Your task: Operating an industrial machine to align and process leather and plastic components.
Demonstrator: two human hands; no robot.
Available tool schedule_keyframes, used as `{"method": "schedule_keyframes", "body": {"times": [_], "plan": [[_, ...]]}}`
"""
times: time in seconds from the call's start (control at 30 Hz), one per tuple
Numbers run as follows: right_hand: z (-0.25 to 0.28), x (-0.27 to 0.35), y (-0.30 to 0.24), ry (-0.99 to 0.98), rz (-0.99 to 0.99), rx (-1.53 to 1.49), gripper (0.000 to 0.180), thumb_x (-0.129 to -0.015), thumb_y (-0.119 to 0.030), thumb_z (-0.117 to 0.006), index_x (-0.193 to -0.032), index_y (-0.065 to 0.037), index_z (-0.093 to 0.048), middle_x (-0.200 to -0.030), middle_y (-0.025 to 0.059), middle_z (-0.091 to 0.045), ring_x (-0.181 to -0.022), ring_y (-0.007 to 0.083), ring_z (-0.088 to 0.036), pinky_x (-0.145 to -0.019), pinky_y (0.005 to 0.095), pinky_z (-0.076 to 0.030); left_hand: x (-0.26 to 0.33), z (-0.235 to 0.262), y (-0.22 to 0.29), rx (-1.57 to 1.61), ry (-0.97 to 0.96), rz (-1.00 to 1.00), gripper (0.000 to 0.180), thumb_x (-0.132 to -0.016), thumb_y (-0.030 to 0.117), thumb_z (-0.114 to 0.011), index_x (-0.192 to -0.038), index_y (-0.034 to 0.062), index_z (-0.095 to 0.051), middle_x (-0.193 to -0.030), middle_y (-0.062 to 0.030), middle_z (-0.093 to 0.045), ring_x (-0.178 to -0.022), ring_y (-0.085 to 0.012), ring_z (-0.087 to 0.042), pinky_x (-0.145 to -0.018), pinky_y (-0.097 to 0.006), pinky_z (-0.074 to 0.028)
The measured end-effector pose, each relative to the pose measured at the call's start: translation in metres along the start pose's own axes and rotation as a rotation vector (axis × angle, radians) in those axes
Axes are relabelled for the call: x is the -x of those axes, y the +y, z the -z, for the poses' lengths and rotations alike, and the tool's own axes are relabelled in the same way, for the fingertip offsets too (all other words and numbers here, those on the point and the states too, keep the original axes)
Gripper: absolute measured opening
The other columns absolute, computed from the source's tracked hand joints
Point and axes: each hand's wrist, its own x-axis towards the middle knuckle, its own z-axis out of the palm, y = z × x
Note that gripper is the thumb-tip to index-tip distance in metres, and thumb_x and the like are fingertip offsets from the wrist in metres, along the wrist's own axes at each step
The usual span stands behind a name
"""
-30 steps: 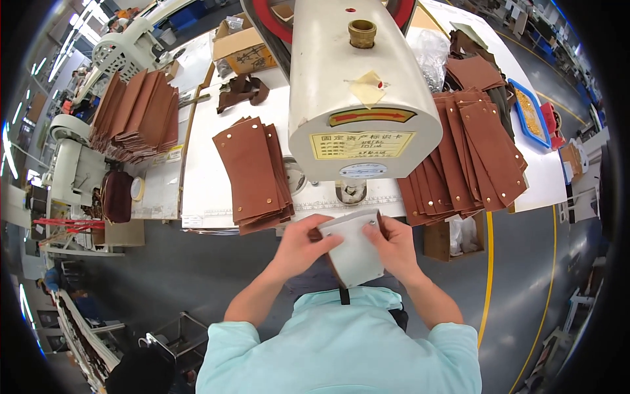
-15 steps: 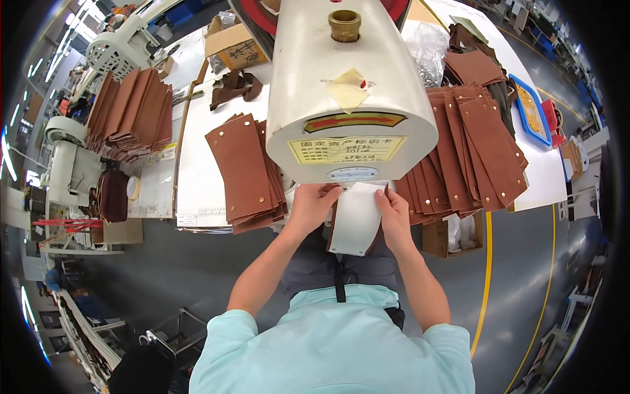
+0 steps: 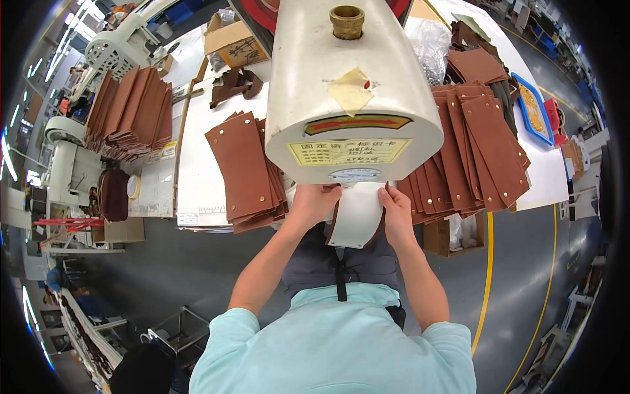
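Carefully, left hand (image 3: 314, 203) and right hand (image 3: 396, 213), both closed, are pinching 1 white-backed leather panel (image 3: 357, 220) under the cream machine head (image 3: 351, 98); keeping its edges square and level likely matters.

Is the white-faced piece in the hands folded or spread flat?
Spread, slightly curved: the white-faced piece shows one open face, left hand and right hand holding opposite edges.

I see my left hand (image 3: 314, 202) and right hand (image 3: 396, 211) gripping a white-backed leather piece (image 3: 356, 215) under the cream machine head (image 3: 351, 92); brown leather panel stacks (image 3: 244, 167) lie on the table (image 3: 197, 164) on both sides.
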Motion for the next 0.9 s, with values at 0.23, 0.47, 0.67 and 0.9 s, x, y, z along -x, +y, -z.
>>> {"method": "schedule_keyframes", "body": {"times": [0.23,0.47,0.67,0.9], "plan": [[0.003,-0.002,0.003,0.004,0.015,-0.011,0.026,-0.104,-0.012,-0.053,-0.117,0.005,-0.067,-0.107,0.0053,-0.071,-0.094,0.0096,-0.062,-0.087,0.0252,-0.047,-0.003,-0.001,-0.004,0.110,0.014,-0.013,0.028,-0.081,-0.008,-0.063,-0.109,-0.0094,-0.065,-0.092,-0.0119,-0.073,-0.083,-0.0167,-0.069,-0.073,-0.030,-0.056],[0.002,-0.004,0.006,0.040,0.060,-0.033,0.025,-0.104,-0.012,-0.052,-0.115,0.006,-0.065,-0.102,0.0062,-0.070,-0.091,0.0094,-0.061,-0.085,0.0246,-0.047,-0.004,0.003,-0.001,0.183,-0.045,0.073,0.024,-0.080,-0.006,-0.064,-0.104,-0.0087,-0.067,-0.088,-0.0113,-0.072,-0.078,-0.0153,-0.066,-0.072,-0.028,-0.055],[-0.007,-0.011,-0.008,-0.020,0.044,-0.003,0.021,-0.100,-0.010,-0.059,-0.112,0.006,-0.065,-0.099,0.0074,-0.070,-0.083,0.0104,-0.063,-0.075,0.0250,-0.050,0.005,0.019,-0.009,0.119,-0.064,0.129,0.023,-0.082,0.003,-0.068,-0.104,-0.0046,-0.069,-0.090,-0.0105,-0.071,-0.072,-0.0138,-0.064,-0.068,-0.029,-0.053],[-0.038,-0.033,-0.029,-0.184,-0.035,0.321,0.028,-0.082,0.004,-0.073,-0.109,0.002,-0.067,-0.096,0.0073,-0.067,-0.081,0.0121,-0.064,-0.068,0.0284,-0.052,0.015,0.043,0.017,-0.052,-0.204,0.086,0.039,-0.087,0.012,-0.067,-0.125,0.0027,-0.068,-0.088,-0.0079,-0.069,-0.068,-0.0125,-0.061,-0.066,-0.030,-0.052]]}}
